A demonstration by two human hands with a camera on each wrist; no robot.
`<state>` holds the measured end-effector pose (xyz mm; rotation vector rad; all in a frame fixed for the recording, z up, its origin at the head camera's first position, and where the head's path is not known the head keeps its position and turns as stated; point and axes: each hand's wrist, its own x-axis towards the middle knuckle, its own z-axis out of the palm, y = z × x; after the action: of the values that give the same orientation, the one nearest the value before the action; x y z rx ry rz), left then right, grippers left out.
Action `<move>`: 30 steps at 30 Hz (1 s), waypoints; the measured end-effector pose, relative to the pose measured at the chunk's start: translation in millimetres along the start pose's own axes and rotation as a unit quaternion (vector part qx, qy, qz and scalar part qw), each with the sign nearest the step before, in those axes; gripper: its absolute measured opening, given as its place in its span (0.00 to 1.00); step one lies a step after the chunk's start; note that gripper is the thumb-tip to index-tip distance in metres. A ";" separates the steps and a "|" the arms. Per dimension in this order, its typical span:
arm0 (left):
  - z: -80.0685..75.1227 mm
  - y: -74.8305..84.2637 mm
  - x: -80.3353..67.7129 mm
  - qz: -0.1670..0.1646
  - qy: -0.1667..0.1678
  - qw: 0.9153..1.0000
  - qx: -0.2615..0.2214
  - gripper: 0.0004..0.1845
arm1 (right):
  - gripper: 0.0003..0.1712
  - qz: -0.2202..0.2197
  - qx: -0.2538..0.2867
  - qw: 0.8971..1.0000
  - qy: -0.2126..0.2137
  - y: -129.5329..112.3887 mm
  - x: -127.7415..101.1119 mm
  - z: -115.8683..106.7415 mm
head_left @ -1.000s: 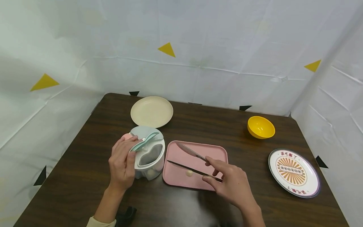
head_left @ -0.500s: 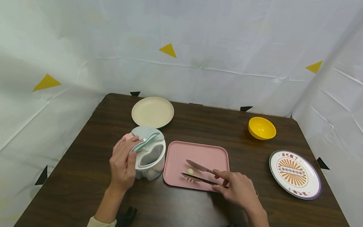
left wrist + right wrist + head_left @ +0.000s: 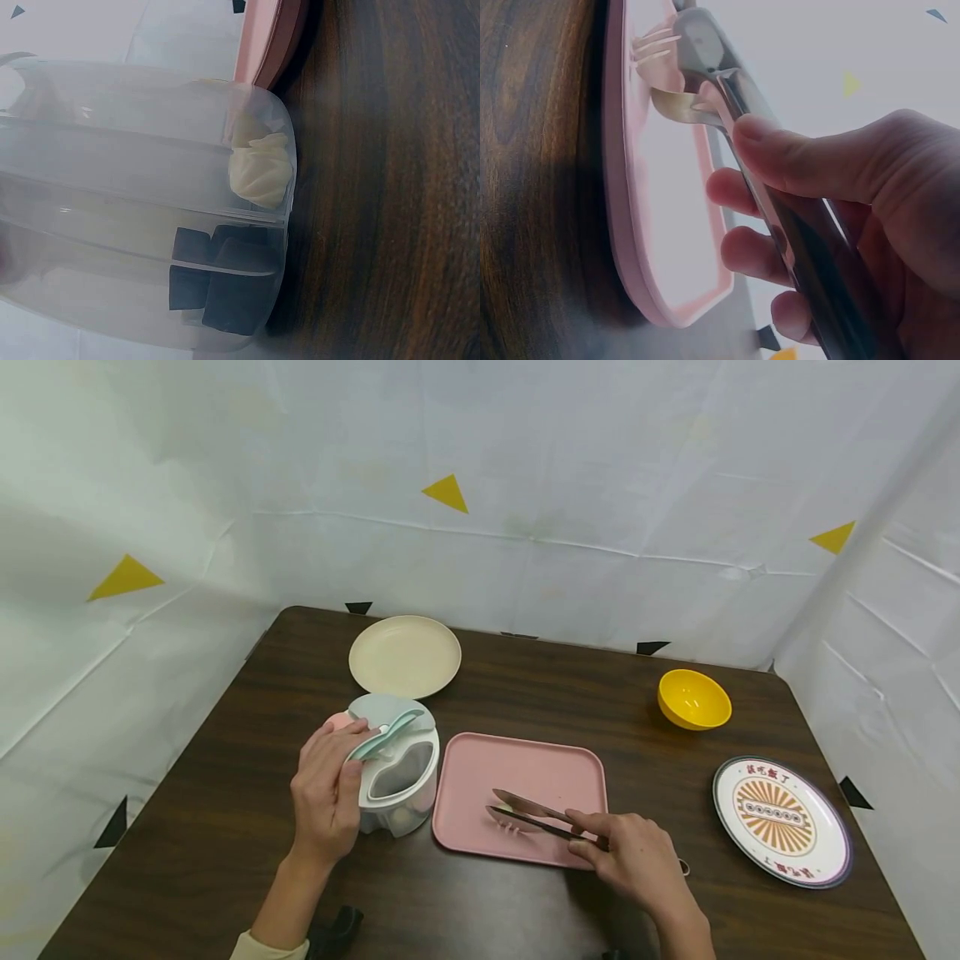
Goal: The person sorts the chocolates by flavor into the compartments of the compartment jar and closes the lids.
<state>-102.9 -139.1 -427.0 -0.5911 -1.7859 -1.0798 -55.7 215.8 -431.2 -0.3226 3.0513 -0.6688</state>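
Note:
My left hand (image 3: pixel 330 777) grips the left side of a clear compartmented container (image 3: pixel 397 772), thumb on its mint lid flap (image 3: pixel 382 735). In the left wrist view the container (image 3: pixel 150 210) holds a pale doughy piece (image 3: pixel 262 172) and dark cubes (image 3: pixel 217 277). My right hand (image 3: pixel 633 856) grips metal tongs (image 3: pixel 532 817), whose arms lie nearly together low over the pink tray (image 3: pixel 525 760). In the right wrist view my thumb (image 3: pixel 810 157) presses the tongs (image 3: pixel 727 97) shut above the tray (image 3: pixel 630 187). The small pale piece seen earlier is hidden at the tips.
A cream plate (image 3: pixel 405 656) sits at the back left, a yellow bowl (image 3: pixel 693 699) at the back right, and a patterned plate (image 3: pixel 782 821) near the right edge. White sheeting walls in the dark wooden table (image 3: pixel 225 827). A dark object (image 3: pixel 337 931) sits at the front edge.
My right hand lowered the tongs toward the tray's near side and squeezed them together around the small pale piece. My left hand and the container stayed put.

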 end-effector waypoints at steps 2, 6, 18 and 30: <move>-0.1 -0.4 -0.4 -0.001 -0.001 1.000 0.001 0.18 | 0.22 -0.003 -0.001 1.000 0.004 -0.4 -0.2 0.4; -0.1 -1.2 -0.9 -0.002 -0.002 1.000 0.000 0.18 | 0.21 -0.010 -0.001 1.000 0.018 -1.0 -1.3 0.1; -0.4 -4.0 -3.4 -0.006 -0.005 1.000 0.004 0.18 | 0.25 -0.112 0.020 0.982 0.149 -8.3 -2.5 -13.5; 0.1 -1.6 -0.8 0.000 -0.001 1.000 0.003 0.18 | 0.27 -0.232 0.110 0.942 0.218 -47.6 10.2 -23.7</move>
<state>-103.8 -139.9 -428.4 -0.5882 -1.7901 -1.0728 -57.3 181.3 -389.4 -1.0362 3.2660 -1.2422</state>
